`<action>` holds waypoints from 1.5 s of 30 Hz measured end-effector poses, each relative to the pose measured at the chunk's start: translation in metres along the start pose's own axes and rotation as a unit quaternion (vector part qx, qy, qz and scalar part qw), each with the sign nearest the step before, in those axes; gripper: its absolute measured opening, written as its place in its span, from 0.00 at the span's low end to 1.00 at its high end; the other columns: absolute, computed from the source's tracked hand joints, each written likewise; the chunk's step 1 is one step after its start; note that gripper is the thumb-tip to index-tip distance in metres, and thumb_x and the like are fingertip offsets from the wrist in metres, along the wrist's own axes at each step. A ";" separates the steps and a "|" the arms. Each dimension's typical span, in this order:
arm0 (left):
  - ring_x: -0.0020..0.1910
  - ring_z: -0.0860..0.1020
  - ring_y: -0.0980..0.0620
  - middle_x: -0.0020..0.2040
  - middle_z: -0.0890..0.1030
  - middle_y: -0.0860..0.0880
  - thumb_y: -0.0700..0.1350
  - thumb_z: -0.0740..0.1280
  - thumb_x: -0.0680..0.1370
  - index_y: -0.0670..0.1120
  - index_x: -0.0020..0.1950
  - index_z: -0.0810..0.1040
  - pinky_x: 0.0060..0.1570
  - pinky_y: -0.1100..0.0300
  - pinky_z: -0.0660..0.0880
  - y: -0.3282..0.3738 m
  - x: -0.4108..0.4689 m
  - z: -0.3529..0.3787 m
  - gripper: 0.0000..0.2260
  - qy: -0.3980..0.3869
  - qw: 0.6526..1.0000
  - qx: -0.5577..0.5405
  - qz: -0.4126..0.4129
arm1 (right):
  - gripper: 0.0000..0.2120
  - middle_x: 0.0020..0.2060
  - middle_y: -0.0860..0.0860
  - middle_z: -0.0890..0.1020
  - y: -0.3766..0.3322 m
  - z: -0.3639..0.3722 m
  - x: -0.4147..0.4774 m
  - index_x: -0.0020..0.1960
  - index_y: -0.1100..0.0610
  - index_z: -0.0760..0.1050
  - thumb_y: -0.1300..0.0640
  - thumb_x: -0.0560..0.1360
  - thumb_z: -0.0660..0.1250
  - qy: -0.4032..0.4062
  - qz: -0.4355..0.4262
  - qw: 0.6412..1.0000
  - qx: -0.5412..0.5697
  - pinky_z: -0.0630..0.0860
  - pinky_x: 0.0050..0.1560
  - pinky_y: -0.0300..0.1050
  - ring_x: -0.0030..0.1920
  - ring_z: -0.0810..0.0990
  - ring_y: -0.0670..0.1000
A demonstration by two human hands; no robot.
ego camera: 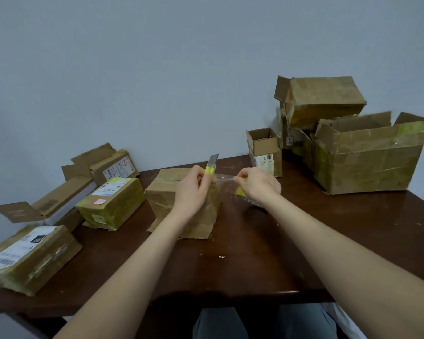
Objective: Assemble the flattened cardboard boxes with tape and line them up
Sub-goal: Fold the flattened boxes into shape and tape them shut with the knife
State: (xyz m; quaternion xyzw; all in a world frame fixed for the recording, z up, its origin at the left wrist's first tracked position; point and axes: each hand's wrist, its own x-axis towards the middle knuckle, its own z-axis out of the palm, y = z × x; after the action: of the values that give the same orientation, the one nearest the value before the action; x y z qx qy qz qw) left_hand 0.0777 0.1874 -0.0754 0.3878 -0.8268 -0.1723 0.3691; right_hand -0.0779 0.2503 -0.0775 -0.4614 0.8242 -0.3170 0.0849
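A worn cardboard box (pixel 167 199) stands in the middle of the brown table (pixel 230 270), partly hidden behind my hands. My left hand (pixel 191 192) grips a yellow utility knife (pixel 211 167), its grey blade pointing up. My right hand (pixel 260 184) holds a roll of clear tape (pixel 242 194), mostly hidden under the palm. A strip of clear tape (pixel 224 178) stretches from the roll toward the knife, just above the box's right top edge.
Several taped boxes (pixel 113 204) lie along the table's left side. On the right stand a small open box (pixel 264 152), a large open box (pixel 370 157) and another box (pixel 323 99) stacked behind. A grey wall rises behind.
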 end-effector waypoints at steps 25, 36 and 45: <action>0.47 0.74 0.51 0.45 0.79 0.48 0.45 0.66 0.78 0.43 0.51 0.81 0.50 0.58 0.68 0.010 -0.019 0.012 0.07 0.084 0.983 0.151 0.058 | 0.11 0.51 0.49 0.82 -0.007 0.013 -0.006 0.55 0.44 0.79 0.45 0.80 0.60 0.053 0.017 0.998 -0.022 0.69 0.41 0.44 0.52 0.79 0.53; 0.49 0.75 0.49 0.44 0.81 0.47 0.46 0.66 0.78 0.43 0.49 0.83 0.50 0.55 0.71 0.016 -0.021 0.015 0.08 0.094 0.981 0.166 0.024 | 0.10 0.50 0.48 0.82 -0.006 0.013 -0.006 0.54 0.44 0.80 0.46 0.79 0.61 0.055 0.011 0.998 -0.023 0.71 0.41 0.44 0.50 0.79 0.52; 0.48 0.74 0.52 0.43 0.81 0.50 0.48 0.65 0.78 0.48 0.48 0.83 0.47 0.57 0.74 0.018 -0.017 0.018 0.08 0.076 0.973 0.220 0.008 | 0.09 0.49 0.48 0.83 -0.005 0.016 -0.008 0.53 0.44 0.81 0.47 0.79 0.62 0.069 -0.006 0.997 -0.040 0.73 0.42 0.44 0.50 0.80 0.53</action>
State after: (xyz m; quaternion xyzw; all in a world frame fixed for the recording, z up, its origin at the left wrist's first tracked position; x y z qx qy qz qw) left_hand 0.0625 0.2123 -0.0853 0.4647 -0.8172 0.0463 0.3378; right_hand -0.0624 0.2480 -0.0881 -0.4462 0.8374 -0.3157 0.0071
